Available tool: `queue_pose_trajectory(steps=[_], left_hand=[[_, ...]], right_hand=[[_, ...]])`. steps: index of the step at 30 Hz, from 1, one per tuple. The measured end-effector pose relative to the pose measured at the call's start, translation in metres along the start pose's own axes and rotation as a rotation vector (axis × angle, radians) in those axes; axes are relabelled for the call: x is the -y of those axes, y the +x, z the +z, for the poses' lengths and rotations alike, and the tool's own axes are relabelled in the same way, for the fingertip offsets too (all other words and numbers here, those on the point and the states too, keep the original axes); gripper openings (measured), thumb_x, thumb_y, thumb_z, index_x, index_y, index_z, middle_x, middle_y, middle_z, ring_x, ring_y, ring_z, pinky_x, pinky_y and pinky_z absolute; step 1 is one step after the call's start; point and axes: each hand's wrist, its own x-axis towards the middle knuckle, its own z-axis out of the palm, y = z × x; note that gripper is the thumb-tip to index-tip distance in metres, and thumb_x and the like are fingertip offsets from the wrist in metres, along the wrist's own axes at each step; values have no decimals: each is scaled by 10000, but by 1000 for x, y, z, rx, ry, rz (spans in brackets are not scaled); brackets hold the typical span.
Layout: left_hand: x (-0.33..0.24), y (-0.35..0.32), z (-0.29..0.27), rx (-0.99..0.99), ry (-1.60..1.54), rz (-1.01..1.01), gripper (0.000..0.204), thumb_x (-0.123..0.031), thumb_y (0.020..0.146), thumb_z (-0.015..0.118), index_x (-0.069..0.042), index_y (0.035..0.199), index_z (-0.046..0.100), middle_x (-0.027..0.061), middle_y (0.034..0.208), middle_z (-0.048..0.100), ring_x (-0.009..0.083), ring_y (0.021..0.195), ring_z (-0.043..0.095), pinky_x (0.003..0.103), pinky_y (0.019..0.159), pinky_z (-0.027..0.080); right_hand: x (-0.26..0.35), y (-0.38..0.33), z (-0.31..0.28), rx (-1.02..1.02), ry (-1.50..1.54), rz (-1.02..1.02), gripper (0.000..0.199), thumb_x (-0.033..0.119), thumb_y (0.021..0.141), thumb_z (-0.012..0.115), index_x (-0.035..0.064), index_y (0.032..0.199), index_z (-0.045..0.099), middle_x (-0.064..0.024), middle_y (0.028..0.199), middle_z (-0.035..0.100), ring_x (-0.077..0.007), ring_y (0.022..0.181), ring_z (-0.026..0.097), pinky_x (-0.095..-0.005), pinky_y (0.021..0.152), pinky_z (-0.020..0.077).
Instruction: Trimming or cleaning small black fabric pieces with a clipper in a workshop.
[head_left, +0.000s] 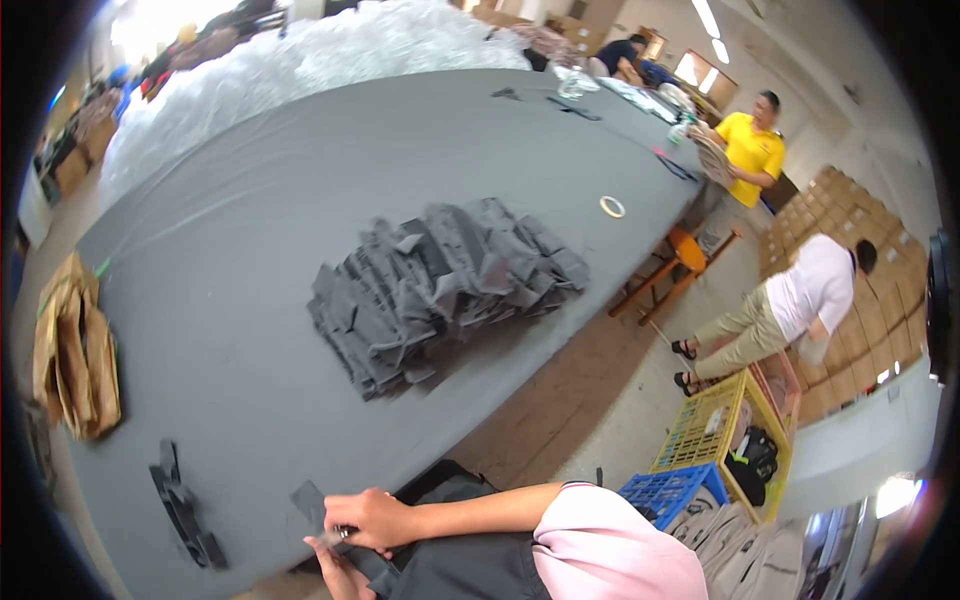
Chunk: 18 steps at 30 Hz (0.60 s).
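Note:
My right hand (372,520) is closed around a small tool (345,533) with dark and shiny metal parts, perhaps thread snips; most of it is hidden in the fingers. Just below it, my left hand (342,572) is partly cut off by the lower edge, fingers blurred and close to the tool. A grey fabric piece (309,502) sticks out beyond my right hand, at the near table edge; which hand grips it I cannot tell. Farther up the grey-covered table (230,330) lies a long heap of dark grey fabric pieces (440,280).
A few dark strips (182,505) lie at the near left, a brown paper bag (78,350) beyond. A tape roll (612,207) is near the right edge. Beside the table stand a wooden stool (686,250), yellow crate (705,425) and blue crate (665,492). People work at right.

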Motion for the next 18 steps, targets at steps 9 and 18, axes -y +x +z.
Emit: queue_pose_trajectory(steps=[9, 18], left_hand=[[-17, 12, 0, 212, 197, 3, 433, -357, 945, 471, 11, 1169, 515, 113, 1032, 603, 213, 905, 580, 317, 761, 487], [-21, 7, 22, 135, 95, 212, 470, -90, 906, 517, -64, 1339, 334, 57, 1168, 512, 176, 1110, 480, 321, 961, 364]], right_hand=[[16, -4, -17, 30, 652, 539, 132, 140, 844, 623, 25, 820, 561, 3, 807, 500, -98, 442, 489, -235, 409, 405], [21, 5, -27, -156, 736, 661, 129, 155, 862, 637, 51, 813, 578, 1, 702, 543, -65, 570, 518, -216, 498, 450]])
